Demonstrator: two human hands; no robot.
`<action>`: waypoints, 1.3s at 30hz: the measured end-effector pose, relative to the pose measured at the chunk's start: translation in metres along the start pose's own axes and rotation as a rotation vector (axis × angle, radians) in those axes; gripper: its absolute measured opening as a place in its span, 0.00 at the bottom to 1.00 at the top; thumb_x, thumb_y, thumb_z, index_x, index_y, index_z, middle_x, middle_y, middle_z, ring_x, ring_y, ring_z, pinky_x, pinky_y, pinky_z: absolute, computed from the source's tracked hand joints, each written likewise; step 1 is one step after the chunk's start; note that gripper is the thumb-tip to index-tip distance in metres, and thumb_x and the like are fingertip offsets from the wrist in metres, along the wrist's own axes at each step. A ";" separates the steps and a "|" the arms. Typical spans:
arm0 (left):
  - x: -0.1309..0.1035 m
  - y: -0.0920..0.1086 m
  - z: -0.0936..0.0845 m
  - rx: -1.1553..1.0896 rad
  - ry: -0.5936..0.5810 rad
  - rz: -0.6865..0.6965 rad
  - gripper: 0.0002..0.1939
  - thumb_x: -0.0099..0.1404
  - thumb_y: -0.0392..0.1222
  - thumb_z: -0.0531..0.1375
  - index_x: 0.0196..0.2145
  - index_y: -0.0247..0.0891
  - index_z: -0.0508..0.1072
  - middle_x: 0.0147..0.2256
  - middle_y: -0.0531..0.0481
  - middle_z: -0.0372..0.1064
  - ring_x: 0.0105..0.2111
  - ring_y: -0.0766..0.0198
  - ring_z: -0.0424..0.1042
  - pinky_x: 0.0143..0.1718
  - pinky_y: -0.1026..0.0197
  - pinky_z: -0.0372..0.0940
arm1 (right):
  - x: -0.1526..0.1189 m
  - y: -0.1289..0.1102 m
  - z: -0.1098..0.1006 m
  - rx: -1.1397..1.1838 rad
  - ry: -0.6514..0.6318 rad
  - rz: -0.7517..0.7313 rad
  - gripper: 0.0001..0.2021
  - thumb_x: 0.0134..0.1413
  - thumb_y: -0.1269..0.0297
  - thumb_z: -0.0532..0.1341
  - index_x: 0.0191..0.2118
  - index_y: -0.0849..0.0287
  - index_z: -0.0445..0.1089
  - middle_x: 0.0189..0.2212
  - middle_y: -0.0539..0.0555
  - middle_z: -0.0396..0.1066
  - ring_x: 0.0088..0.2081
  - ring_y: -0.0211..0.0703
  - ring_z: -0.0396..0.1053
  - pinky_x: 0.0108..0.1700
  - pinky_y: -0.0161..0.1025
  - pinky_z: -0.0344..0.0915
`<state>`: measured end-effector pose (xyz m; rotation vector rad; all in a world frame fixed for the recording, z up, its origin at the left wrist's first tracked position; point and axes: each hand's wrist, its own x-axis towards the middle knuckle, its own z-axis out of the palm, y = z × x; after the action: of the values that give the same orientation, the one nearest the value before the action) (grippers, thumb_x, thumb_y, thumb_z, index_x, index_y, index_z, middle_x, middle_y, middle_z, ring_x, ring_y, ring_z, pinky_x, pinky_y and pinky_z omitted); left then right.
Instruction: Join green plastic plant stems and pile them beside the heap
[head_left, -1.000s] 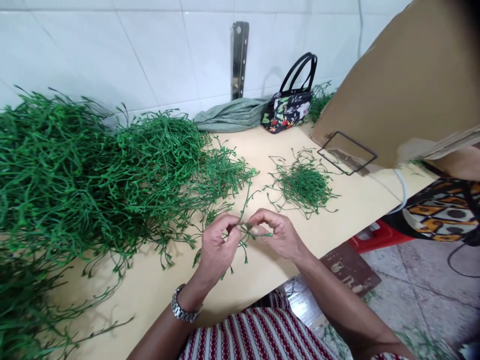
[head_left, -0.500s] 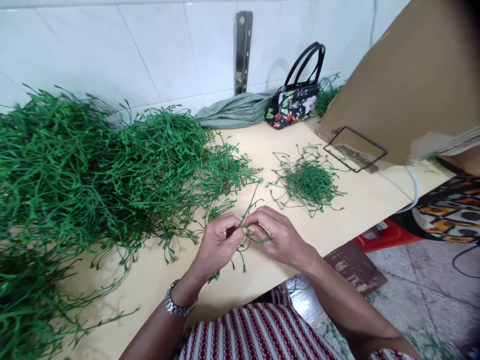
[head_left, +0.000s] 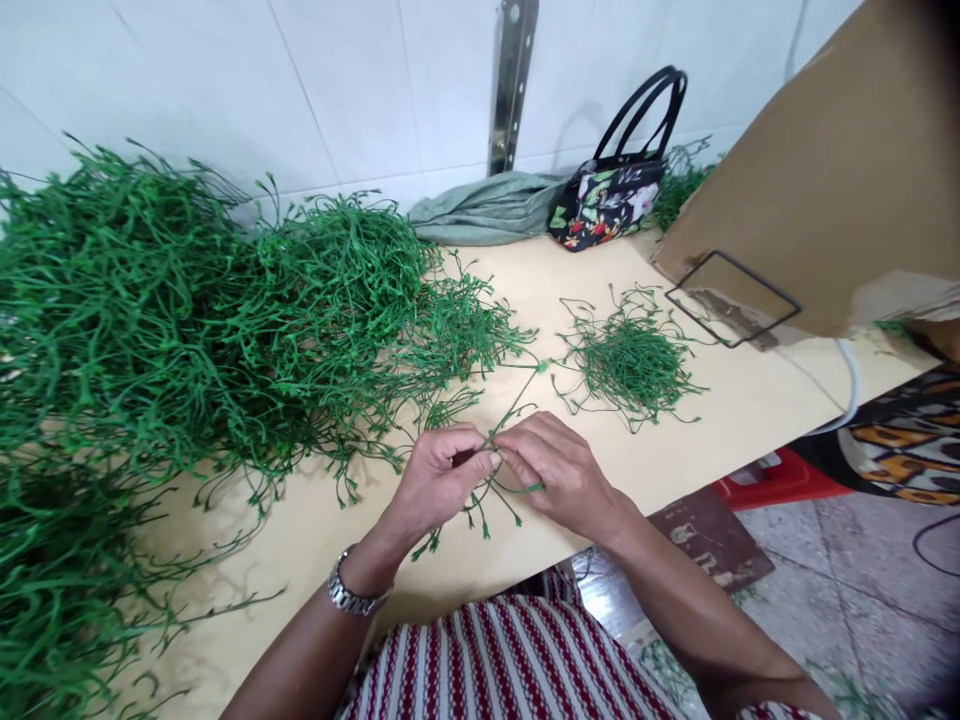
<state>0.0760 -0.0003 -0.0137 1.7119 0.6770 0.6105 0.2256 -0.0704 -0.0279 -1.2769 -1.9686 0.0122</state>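
Observation:
Over the front of the table, my left hand [head_left: 441,482] and my right hand [head_left: 561,472] meet, thumbs and fingers pinched around a thin green artificial flower stem [head_left: 519,397]. Its long end points away from me, up to a pale green tip. Several short branches with small bud ends hang below my fingers. The exact spot being pinched is partly hidden by the fingertips. Just beyond my right hand lies a small loose heap of similar green stems [head_left: 634,362]. A large tangled pile of green sprigs [head_left: 202,310] spreads to the left of my left hand.
On the cream table [head_left: 315,570], a floral handbag [head_left: 606,205] and a grey-green cloth [head_left: 487,212] lie against the tiled wall. A cardboard sheet [head_left: 817,180] stands at the right, near a black wire frame [head_left: 757,280]. Below are a red container [head_left: 784,480] and a brown board [head_left: 712,540].
The view has shifted a little, so the table items sit slightly right and higher. Both hands keep their pinch on the stem; the branches beneath them are more spread out.

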 end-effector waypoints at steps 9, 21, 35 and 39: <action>-0.003 0.006 -0.003 0.077 0.021 0.061 0.17 0.50 0.30 0.51 0.13 0.37 0.44 0.16 0.57 0.38 0.19 0.72 0.43 0.22 0.63 0.42 | 0.006 -0.003 -0.003 -0.151 -0.213 -0.114 0.11 0.56 0.76 0.50 0.26 0.61 0.64 0.22 0.53 0.63 0.27 0.39 0.58 0.31 0.38 0.59; 0.002 -0.005 -0.008 -0.459 0.241 -0.215 0.08 0.47 0.40 0.64 0.24 0.34 0.70 0.18 0.55 0.60 0.19 0.72 0.56 0.21 0.67 0.51 | -0.019 0.102 -0.064 -0.651 -0.028 0.327 0.13 0.53 0.74 0.52 0.40 0.62 0.71 0.36 0.61 0.71 0.39 0.51 0.66 0.41 0.46 0.62; 0.001 -0.011 0.015 -0.745 0.407 -0.038 0.07 0.40 0.37 0.70 0.21 0.40 0.77 0.31 0.52 0.61 0.33 0.68 0.63 0.33 0.64 0.62 | 0.021 0.003 0.011 1.034 -0.083 0.580 0.12 0.50 0.55 0.61 0.35 0.60 0.70 0.31 0.51 0.70 0.32 0.35 0.67 0.35 0.35 0.66; -0.001 -0.019 0.021 -0.676 0.521 0.061 0.07 0.42 0.37 0.70 0.23 0.42 0.77 0.30 0.53 0.61 0.31 0.69 0.63 0.30 0.66 0.62 | 0.014 -0.002 0.019 0.897 0.111 0.569 0.07 0.50 0.61 0.62 0.34 0.57 0.72 0.32 0.52 0.70 0.34 0.37 0.67 0.38 0.36 0.65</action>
<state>0.0882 -0.0115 -0.0368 0.9451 0.6711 1.1966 0.2094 -0.0532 -0.0318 -1.1106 -1.1819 0.9626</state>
